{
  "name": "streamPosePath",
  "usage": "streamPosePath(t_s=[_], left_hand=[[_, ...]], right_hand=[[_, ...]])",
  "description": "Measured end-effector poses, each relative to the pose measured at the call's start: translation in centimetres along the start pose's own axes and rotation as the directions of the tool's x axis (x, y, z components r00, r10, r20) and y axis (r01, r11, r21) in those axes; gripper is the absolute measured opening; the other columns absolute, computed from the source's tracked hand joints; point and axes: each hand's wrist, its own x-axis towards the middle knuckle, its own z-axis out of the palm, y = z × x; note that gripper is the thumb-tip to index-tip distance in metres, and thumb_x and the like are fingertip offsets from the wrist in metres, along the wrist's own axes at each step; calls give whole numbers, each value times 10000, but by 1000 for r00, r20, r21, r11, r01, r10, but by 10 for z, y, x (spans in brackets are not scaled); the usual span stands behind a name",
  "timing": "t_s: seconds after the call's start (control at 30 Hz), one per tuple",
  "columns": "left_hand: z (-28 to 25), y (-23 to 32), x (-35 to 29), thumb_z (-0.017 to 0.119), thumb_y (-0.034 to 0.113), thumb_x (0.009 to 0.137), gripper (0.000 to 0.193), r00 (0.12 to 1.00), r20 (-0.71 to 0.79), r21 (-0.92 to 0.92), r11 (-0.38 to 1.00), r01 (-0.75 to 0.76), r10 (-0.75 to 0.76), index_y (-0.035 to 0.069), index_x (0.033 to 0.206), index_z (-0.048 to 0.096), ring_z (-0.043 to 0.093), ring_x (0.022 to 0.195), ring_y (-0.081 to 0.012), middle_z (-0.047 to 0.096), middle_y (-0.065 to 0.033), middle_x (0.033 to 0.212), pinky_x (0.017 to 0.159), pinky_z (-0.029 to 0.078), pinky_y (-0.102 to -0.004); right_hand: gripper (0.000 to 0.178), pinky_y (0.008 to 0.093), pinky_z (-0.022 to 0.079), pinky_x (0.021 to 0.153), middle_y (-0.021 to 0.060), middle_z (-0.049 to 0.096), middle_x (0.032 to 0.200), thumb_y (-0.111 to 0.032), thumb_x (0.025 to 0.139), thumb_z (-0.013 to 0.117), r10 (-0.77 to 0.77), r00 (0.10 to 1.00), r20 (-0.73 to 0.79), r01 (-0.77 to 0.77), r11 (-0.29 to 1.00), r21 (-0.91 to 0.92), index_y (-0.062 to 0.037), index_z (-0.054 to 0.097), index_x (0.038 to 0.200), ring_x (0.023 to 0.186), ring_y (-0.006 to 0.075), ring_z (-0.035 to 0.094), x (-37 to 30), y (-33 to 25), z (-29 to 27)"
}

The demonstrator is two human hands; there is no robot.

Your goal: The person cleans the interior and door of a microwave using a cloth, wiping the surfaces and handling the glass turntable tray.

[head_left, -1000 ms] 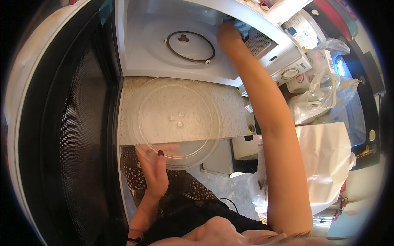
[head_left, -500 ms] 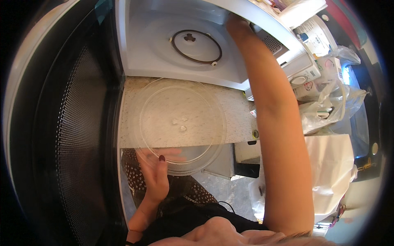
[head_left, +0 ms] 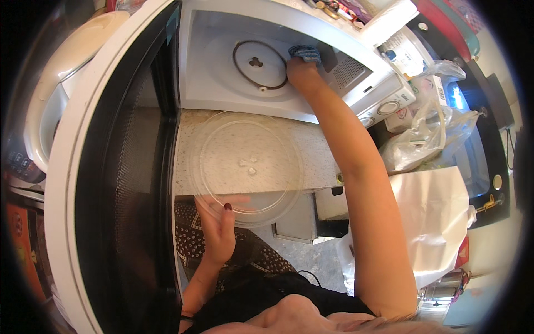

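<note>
My left hand (head_left: 217, 231) grips the near edge of a round clear glass turntable plate (head_left: 247, 145), thumb on top and fingers showing through from underneath. The plate lies partly on the speckled counter (head_left: 320, 167) and juts over its front edge. Inside the open white microwave (head_left: 214, 92), my right hand (head_left: 302, 73) presses a blue striped cloth (head_left: 307, 53) near the right inner wall. Beside that hand sits the dark roller ring (head_left: 234, 61) on the cavity floor, around a small hub (head_left: 256, 62).
The microwave's black door (head_left: 125, 183) stands wide open along the left. At right are a clear plastic bag (head_left: 417, 139), a white paper bag (head_left: 431, 217) and a white carton (head_left: 425, 100). A cream rounded appliance (head_left: 47, 106) shows beyond the door.
My right hand has come out from behind the right inner wall toward the roller ring, and the cloth now shows. The view has shifted; my left hand keeps holding the plate.
</note>
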Motion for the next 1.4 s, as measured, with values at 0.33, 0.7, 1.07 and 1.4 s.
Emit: streamPosePath(t_s=[0.33, 0.7, 1.07, 1.4], left_hand=[[4, -2, -1, 336, -8, 952, 406, 997, -33, 72, 995, -66, 69, -6, 1338, 209, 635, 884, -244, 605, -234, 1091, 859, 504, -345], [12, 7, -1, 312, -40, 926, 351, 998, -6, 128, 990, -63, 64, -3, 1266, 238, 658, 894, -283, 605, -254, 1077, 823, 546, -374], [1, 0, -2, 379, -8, 955, 263, 999, -45, 151, 988, 17, -10, 8, 1206, 304, 636, 865, -226, 617, -197, 997, 827, 520, -333], [-5, 4, -6, 526, -51, 922, 400, 988, 151, -134, 990, 54, -33, 42, 1216, 271, 636, 921, -239, 565, -203, 1097, 855, 550, -389]], right_hand=[[338, 454, 392, 1023, 147, 604, 1265, -161, 835, 592, 124, 928, -352, -217, 947, -239, -68, 687, 1146, 1203, 300, 541, -82, 49, -114], [314, 391, 469, 874, 123, 653, 1116, -168, 813, 580, 32, 924, -381, -135, 960, -246, -34, 691, 1074, 1000, 279, 629, -97, 72, -92], [301, 419, 463, 894, 88, 673, 1164, -198, 863, 577, -59, 978, 199, 106, 966, -236, -93, 715, 1108, 1088, 260, 620, -104, 24, -65], [259, 410, 470, 902, 116, 685, 1142, -170, 839, 616, 1, 996, -84, -13, 989, -149, -81, 733, 1052, 1092, 276, 625, 9, 49, -36]])
